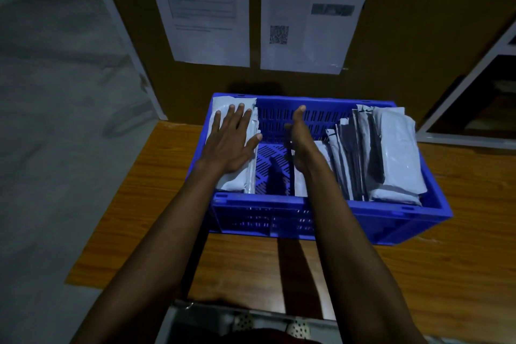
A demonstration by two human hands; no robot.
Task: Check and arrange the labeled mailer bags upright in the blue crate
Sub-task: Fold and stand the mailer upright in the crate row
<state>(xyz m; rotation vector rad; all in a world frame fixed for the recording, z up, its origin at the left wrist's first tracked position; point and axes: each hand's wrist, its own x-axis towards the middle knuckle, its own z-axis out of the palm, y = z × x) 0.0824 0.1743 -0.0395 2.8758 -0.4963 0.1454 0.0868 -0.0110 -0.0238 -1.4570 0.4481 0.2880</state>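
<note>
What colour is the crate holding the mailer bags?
The slotted plastic crate is blue, clearest in the head view.

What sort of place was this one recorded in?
Probably a parcel packing or sorting station: a blue crate of grey mailer bags sits on a wooden table, and printed sheets hang on the brown board behind it.

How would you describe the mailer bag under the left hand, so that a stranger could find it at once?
Find the blue crate on the wooden table and look at its left end. The pale grey mailer bag there leans toward the left wall, and the left hand rests flat on it with spread fingers. Bare crate floor separates it from the bigger bunch of bags at the right end.
</note>
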